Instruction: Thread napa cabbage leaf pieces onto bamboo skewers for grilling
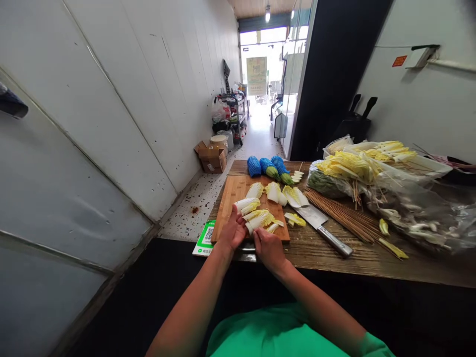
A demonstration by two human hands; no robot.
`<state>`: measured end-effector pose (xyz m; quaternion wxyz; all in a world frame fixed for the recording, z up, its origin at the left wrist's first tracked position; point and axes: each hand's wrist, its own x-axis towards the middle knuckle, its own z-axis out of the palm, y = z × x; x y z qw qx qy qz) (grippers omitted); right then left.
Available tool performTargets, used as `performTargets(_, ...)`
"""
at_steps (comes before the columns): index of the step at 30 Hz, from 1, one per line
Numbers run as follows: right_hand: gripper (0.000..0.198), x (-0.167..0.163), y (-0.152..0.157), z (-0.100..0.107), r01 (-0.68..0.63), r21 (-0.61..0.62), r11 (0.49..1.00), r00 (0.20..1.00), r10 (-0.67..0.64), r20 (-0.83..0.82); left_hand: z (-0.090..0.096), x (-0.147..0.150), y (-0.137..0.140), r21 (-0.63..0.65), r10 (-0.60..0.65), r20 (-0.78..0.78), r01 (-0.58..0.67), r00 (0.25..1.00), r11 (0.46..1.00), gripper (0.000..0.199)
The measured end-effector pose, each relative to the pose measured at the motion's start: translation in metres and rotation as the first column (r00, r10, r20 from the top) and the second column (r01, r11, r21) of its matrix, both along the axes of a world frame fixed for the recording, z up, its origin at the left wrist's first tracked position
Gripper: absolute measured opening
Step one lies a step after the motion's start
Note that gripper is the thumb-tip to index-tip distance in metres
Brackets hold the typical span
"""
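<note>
Cut napa cabbage pieces lie over the wooden cutting board (230,193). My left hand (231,232) is turned palm up at the board's near side, its fingers curled against a napa cabbage leaf (259,219). Close beside it, my right hand (270,250) is closed in a pinch at the near end of the same leaf; whatever sits between those fingertips is too small to make out. Further back on the board are more cabbage pieces (255,190). A cleaver (316,218) rests to the right, its blade tip near a cut leaf (295,196).
Bamboo skewers (340,215) lie in a bundle right of the cleaver. Beyond are piled cabbage (349,163) and a plastic bag (420,213). Net-wrapped green vegetables (273,171) line the far edge. A green QR-code card (204,238) sits at the board's left corner.
</note>
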<state>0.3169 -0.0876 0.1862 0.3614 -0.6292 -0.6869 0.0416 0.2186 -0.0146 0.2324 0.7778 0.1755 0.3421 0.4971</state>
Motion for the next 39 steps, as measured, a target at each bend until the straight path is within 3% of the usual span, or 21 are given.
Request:
performTargets(3,0.03,0.012,0.004,0.016,0.047,0.115,0.992,0.988,-0.03,-0.152,0.002,-0.003,-0.012,0.075,-0.074,0.074,0.069,0.994,0.995,0.042)
performTargets(5,0.031,0.028,0.005,0.034,0.072,0.166,0.984,0.963,-0.025,-0.268,0.006,-0.009,-0.015,0.159,-0.024,-0.003,0.024,1.0,0.987,0.036)
performTargets(7,0.033,0.048,0.006,0.054,0.016,0.136,0.991,0.908,0.043,-0.418,0.012,-0.016,-0.013,0.295,0.104,-0.136,-0.06,0.985,0.954,0.032)
performTargets(10,0.035,0.074,0.009,0.076,-0.24,0.019,0.971,0.693,0.185,-0.697,0.025,-0.024,-0.004,0.437,0.231,-0.236,-0.109,0.944,0.893,0.046)
performTargets(15,0.034,0.092,0.009,0.075,-0.621,0.002,0.784,0.265,0.212,-0.941,0.045,-0.022,0.002,0.421,0.169,-0.253,-0.049,0.953,0.906,0.053)
performTargets(17,0.033,0.095,0.005,0.07,-0.703,0.02,0.711,0.161,0.187,-0.969,0.049,-0.019,0.0,0.447,0.147,-0.286,-0.004,0.947,0.895,0.053)
performTargets(19,0.031,0.098,0.001,0.066,-0.741,0.035,0.671,0.108,0.171,-0.979,0.053,-0.017,-0.003,0.46,0.101,-0.323,0.063,0.941,0.886,0.049)
performTargets(23,0.03,0.106,-0.004,0.06,-0.755,0.039,0.655,0.097,0.17,-0.981,0.063,-0.018,-0.011,0.431,0.06,-0.385,0.121,0.921,0.894,0.039)
performTargets(28,0.032,0.116,-0.012,0.058,-0.759,0.03,0.65,0.11,0.174,-0.979,0.071,-0.019,-0.011,0.357,-0.074,-0.41,0.235,0.909,0.904,0.041)
performTargets(30,0.034,0.119,-0.017,0.06,-0.749,-0.007,0.662,0.176,0.19,-0.966,0.068,-0.019,-0.006,0.354,-0.037,-0.39,0.187,0.92,0.916,0.039)
performTargets(32,0.036,0.123,-0.024,0.061,-0.709,-0.083,0.7,0.318,0.212,-0.924,0.063,-0.019,0.0,0.364,0.069,-0.375,0.078,0.925,0.928,0.033)
performTargets(35,0.032,0.129,-0.033,0.062,-0.511,-0.144,0.848,0.549,0.193,-0.814,0.059,-0.021,0.006,0.356,0.128,-0.379,0.017,0.917,0.934,0.027)
performTargets(37,0.033,0.133,-0.037,0.062,-0.413,-0.136,0.9,0.602,0.158,-0.783,0.058,-0.021,0.005,0.329,0.034,-0.364,0.095,0.931,0.94,0.029)
performTargets(39,0.035,0.136,-0.041,0.062,-0.455,-0.139,0.88,0.557,0.16,-0.815,0.06,-0.022,0.002,0.302,-0.056,-0.341,0.166,0.938,0.939,0.035)
